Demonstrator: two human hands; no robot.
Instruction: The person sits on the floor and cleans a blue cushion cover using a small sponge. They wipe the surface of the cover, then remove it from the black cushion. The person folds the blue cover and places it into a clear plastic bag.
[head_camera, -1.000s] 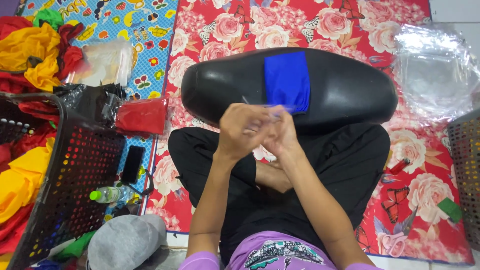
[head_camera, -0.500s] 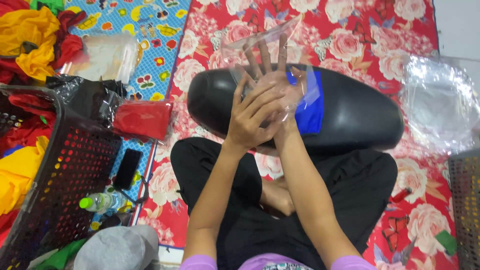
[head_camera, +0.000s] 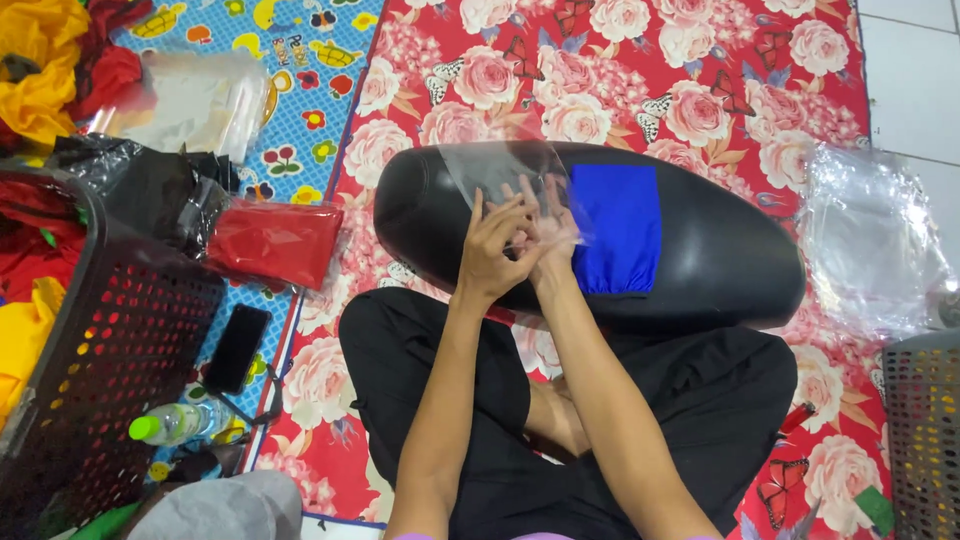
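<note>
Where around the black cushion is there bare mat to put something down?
Bare floral mat lies beyond the black cushion, up to the tiled floor. A smaller patch sits between the cushion and the red packet. The left is crowded: black basket, phone, bottle. The clear bag pile fills the right.

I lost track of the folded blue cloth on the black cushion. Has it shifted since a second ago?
Cannot tell for sure: the blue cloth lies on the black cushion right of centre as before; the camera moved.

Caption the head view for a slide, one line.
Seated person's left hand and right hand work open a clear plastic bag above a folded blue cloth on a black cushion.
</note>
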